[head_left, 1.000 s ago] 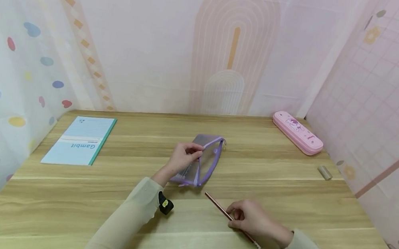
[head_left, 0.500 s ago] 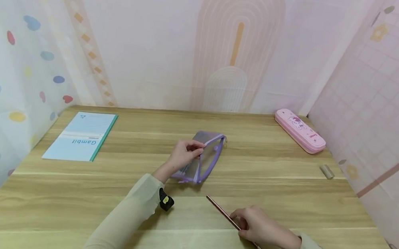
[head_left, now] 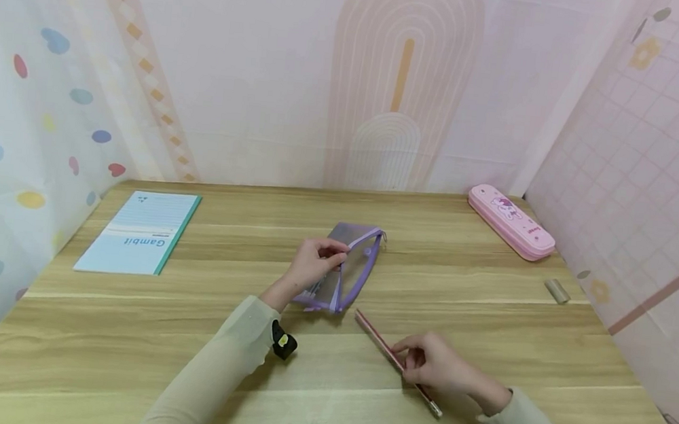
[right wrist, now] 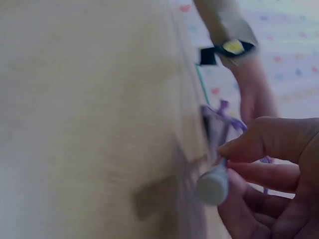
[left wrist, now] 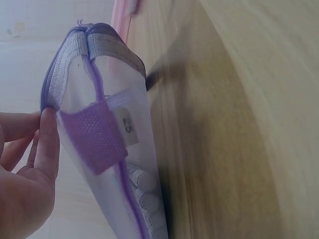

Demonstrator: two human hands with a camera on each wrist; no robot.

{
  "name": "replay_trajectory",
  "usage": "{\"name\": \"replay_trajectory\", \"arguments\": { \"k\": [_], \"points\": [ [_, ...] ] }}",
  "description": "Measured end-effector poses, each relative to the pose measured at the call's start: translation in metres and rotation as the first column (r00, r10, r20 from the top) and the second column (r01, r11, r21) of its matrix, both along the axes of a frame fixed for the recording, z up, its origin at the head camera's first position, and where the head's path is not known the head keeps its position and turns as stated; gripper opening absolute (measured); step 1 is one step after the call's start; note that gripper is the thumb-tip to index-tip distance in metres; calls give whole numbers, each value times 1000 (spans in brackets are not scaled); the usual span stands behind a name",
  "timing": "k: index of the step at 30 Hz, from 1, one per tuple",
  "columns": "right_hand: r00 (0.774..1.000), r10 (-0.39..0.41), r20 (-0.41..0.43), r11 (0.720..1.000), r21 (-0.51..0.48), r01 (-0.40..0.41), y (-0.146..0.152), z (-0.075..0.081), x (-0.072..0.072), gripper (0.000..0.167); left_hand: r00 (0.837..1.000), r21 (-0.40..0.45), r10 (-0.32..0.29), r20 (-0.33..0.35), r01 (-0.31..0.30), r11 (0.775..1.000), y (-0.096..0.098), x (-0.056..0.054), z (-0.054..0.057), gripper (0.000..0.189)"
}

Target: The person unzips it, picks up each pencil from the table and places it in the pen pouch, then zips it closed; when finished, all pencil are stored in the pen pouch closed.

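Observation:
A mesh pencil pouch [head_left: 360, 283] with purple trim stands on the table, its mouth unzipped and facing right. My left hand [head_left: 306, 267] pinches the upper edge of that mouth between thumb and fingers. In the left wrist view, a purple tab [left wrist: 94, 137] and a white label crease along the pouch's side. My right hand [head_left: 438, 368] pinches a dark red pencil [head_left: 376, 336] around its middle, above the table. The pencil's far end points at the pouch's near corner, slightly apart from it. Its pale eraser end [right wrist: 212, 188] faces the right wrist camera.
A light blue notebook [head_left: 134, 236] lies at the left of the wooden table [head_left: 225, 378]. At the back right is a pink pencil case [head_left: 511, 223], with a small grey-brown block [head_left: 556, 291] nearer on the right. Patterned cloth walls surround the back and sides.
My right hand first drew slightly back to the right, then moved forward with the pencil, whose far end is now closer to the pouch. The left hand keeps its pinch on the pouch.

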State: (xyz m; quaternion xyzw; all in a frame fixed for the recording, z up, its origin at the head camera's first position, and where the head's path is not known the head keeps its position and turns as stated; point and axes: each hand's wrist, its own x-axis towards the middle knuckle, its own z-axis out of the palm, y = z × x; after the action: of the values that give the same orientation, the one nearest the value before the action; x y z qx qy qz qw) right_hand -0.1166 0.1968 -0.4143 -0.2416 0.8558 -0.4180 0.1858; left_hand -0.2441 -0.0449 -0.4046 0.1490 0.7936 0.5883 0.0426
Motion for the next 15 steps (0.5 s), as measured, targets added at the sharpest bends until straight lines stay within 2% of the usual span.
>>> {"name": "replay_trajectory", "arguments": {
  "k": [4,9,12,15],
  "points": [
    [994,-110,-1,991,-80,109,0,4,-16,40,1000,-8,-2,2,2,1000,2,7,10,19],
    [961,-268,60,953,-129,274,-11,5,-43,41,1000,-7,10,-18,-10,1000,2,18,23,21],
    [928,-339,157,912,-187,365,-21,-1,-60,42,1000,-6,13,-15,-13,1000,3,17,23,21],
    [883,-401,244,849,-262,458,-33,-7,-72,45,1000,-7,22,6,-22,1000,4,12,17,21]
  ]
}}
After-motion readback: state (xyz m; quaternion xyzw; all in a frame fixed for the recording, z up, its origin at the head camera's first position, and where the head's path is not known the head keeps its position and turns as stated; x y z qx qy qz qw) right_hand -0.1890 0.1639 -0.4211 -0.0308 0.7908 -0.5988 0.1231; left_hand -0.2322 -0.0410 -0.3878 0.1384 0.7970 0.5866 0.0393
